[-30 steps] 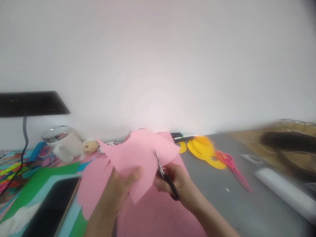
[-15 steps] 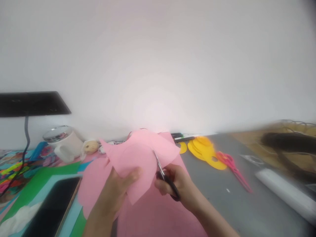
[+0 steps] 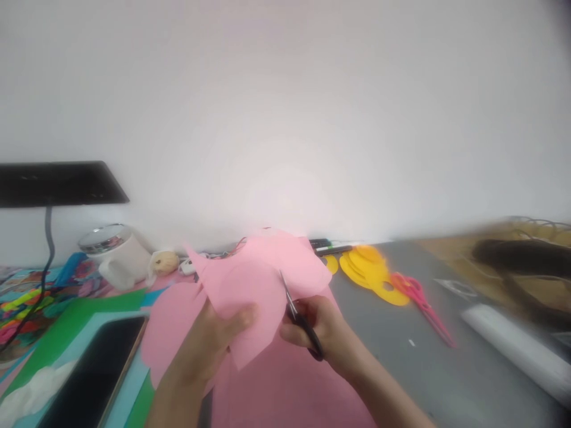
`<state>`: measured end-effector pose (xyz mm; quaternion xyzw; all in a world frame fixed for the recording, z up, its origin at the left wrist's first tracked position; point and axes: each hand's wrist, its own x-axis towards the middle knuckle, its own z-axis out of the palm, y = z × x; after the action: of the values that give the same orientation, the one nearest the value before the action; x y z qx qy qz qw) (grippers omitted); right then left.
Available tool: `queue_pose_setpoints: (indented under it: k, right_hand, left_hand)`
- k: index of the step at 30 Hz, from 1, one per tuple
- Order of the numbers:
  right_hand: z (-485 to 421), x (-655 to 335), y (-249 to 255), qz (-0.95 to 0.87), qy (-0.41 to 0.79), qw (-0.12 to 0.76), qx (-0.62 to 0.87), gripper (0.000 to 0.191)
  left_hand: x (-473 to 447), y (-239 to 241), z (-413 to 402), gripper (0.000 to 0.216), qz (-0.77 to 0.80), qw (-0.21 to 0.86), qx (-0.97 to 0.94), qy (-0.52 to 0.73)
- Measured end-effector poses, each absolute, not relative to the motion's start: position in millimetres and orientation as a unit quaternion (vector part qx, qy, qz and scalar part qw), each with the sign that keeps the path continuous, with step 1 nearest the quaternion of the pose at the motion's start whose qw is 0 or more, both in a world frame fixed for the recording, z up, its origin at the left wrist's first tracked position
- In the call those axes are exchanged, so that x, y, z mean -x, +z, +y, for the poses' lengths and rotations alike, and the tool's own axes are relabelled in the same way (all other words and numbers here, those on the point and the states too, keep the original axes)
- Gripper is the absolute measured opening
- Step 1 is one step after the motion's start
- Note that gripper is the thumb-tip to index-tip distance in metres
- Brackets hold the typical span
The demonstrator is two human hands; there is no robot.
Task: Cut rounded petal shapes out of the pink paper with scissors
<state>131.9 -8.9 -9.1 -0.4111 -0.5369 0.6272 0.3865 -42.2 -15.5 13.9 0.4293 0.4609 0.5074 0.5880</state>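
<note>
My left hand [image 3: 223,330] pinches a pink sheet of paper [image 3: 252,297], thumb on top and the other fingers hidden beneath. A faint curved line shows on the sheet. In my right hand [image 3: 316,327] are black-handled scissors [image 3: 300,318], their blades at the cut edge right of the curve. A partly cut flap of the sheet lifts to the right of the blades. Under my hands lies a larger pink sheet [image 3: 289,392]. Rounded pink paper shapes [image 3: 172,324] rest behind my left wrist.
A phone [image 3: 96,371] lies on green and light blue sheets at the left, with a white mug [image 3: 122,258] behind. On the right are yellow paper cutouts [image 3: 363,267], pink scissors [image 3: 422,306] and a white roll-like object [image 3: 517,351]. A wall stands behind the table.
The scissors have advanced slightly along the curve, and the cut flap has shifted a little to the right. Both hands keep their hold, almost in the same place.
</note>
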Motion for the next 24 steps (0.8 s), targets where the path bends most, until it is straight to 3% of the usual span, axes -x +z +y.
queue_pose_setpoints:
  k: [13, 24]
  right_hand:
    - [-10.5, -131.4, -10.7, -0.529, 0.639, 0.385, 0.404, 0.020]
    - [-11.3, -128.9, -9.4, -0.526, 0.628, 0.371, 0.438, 0.019]
  left_hand:
    - [47.5, 9.7, -14.5, 0.089, 0.434, 0.624, -0.409, 0.505]
    - [52.5, 12.9, -12.9, 0.086, 0.399, 0.643, -0.420, 0.501]
